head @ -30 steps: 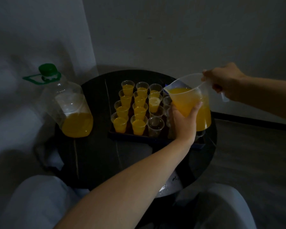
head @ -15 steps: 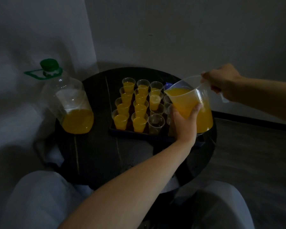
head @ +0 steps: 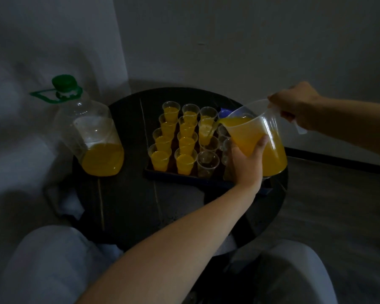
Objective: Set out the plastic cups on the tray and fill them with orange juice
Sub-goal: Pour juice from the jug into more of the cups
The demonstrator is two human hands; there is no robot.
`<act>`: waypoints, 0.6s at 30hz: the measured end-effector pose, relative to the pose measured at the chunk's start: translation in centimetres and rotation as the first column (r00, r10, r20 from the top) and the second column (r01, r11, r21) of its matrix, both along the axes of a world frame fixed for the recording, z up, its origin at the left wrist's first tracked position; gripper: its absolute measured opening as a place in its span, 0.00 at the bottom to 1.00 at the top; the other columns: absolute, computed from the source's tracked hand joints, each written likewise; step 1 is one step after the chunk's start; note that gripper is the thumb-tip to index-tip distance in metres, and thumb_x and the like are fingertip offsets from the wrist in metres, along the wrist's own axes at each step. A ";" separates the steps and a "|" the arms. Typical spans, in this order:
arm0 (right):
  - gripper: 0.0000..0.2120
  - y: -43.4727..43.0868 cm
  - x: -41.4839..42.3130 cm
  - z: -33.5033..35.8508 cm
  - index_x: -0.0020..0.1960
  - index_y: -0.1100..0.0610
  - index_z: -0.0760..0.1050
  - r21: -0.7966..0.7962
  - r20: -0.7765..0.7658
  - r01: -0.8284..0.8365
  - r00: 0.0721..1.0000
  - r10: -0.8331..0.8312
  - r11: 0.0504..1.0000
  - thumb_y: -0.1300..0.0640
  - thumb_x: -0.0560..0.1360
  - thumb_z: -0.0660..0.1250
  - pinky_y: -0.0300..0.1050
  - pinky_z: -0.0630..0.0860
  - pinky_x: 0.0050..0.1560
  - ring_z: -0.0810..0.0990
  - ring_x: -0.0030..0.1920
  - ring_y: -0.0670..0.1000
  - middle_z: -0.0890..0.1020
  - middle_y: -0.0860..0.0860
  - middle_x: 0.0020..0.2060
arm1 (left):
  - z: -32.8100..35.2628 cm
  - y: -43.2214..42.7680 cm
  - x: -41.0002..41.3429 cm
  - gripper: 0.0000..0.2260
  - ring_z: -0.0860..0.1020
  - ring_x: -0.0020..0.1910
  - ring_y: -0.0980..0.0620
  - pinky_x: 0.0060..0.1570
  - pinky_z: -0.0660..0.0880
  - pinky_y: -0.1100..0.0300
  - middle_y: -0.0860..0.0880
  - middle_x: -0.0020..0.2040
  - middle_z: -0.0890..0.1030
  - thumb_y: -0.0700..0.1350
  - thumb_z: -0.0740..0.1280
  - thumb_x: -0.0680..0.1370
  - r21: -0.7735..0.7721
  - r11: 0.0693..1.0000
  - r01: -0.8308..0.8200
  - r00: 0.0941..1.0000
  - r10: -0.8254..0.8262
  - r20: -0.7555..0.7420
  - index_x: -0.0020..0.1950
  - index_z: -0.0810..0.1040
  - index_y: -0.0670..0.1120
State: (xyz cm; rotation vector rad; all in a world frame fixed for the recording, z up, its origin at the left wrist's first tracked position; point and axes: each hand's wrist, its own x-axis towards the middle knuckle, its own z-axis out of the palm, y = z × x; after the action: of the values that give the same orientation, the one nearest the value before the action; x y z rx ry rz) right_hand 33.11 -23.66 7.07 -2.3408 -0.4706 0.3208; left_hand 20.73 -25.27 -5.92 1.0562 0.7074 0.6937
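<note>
A clear plastic jug half full of orange juice is tilted left over the dark tray. My right hand grips its handle, and my left hand holds its body from below, thumb up the side. A thin stream runs from the spout into a cup in the middle of the third column. Two columns of filled cups stand to the left. An empty cup stands at the tray's front, and more clear cups are partly hidden behind the jug and my left hand.
A large clear bottle with a green cap and handle, about a third full of juice, stands at the left edge of the round black table. A small blue object shows behind the cups. Walls close in behind and to the left.
The jug has tipped further left and juice now flows from the spout. Both hands keep their hold on it.
</note>
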 end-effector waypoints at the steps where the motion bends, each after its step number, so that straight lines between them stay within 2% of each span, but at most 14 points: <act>1: 0.14 0.0 0.1 0.0 0.51 0.64 0.81 0.002 0.003 -0.001 1.000 0.001 1.000 0.52 0.78 0.67 0.41 0.67 0.28 0.72 0.29 0.50 0.78 0.56 0.35 | 0.0 0.0 0.1 0.49 0.75 0.67 0.50 0.70 0.70 0.42 0.51 0.69 0.76 0.73 0.71 0.62 -0.004 1.000 0.001 1.000 -0.001 -0.001 0.77 0.64 0.53; 4: 0.13 -0.2 0.0 0.0 0.50 0.63 0.80 -0.013 0.015 -0.001 1.000 0.001 1.000 0.52 0.78 0.67 0.40 0.66 0.27 0.71 0.28 0.50 0.78 0.56 0.34 | -0.2 0.0 0.1 0.51 0.76 0.66 0.50 0.69 0.71 0.43 0.51 0.68 0.76 0.77 0.70 0.60 0.002 1.000 0.006 1.000 -0.006 -0.007 0.77 0.65 0.53; 14: 0.13 -0.3 -0.1 0.1 0.49 0.63 0.81 -0.033 0.028 0.029 0.999 -0.028 0.999 0.53 0.78 0.67 0.39 0.66 0.27 0.70 0.27 0.50 0.77 0.56 0.32 | -0.5 0.0 0.5 0.44 0.76 0.67 0.48 0.70 0.71 0.43 0.49 0.69 0.75 0.67 0.72 0.67 -0.009 0.999 0.036 0.999 -0.036 0.016 0.78 0.64 0.50; 18: 0.13 -0.3 -0.1 0.1 0.50 0.63 0.81 -0.039 0.027 0.024 0.999 -0.023 0.999 0.52 0.78 0.67 0.40 0.67 0.28 0.71 0.28 0.49 0.78 0.56 0.33 | -0.6 0.0 0.6 0.44 0.75 0.67 0.48 0.70 0.71 0.43 0.49 0.69 0.75 0.68 0.72 0.67 0.003 0.999 0.033 0.999 -0.033 0.004 0.77 0.64 0.51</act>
State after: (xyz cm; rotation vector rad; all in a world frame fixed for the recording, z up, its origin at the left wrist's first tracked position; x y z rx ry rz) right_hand 33.01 -23.94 7.12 -2.3895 -0.4533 0.2912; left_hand 21.28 -25.23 -6.53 1.0667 0.6846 0.6677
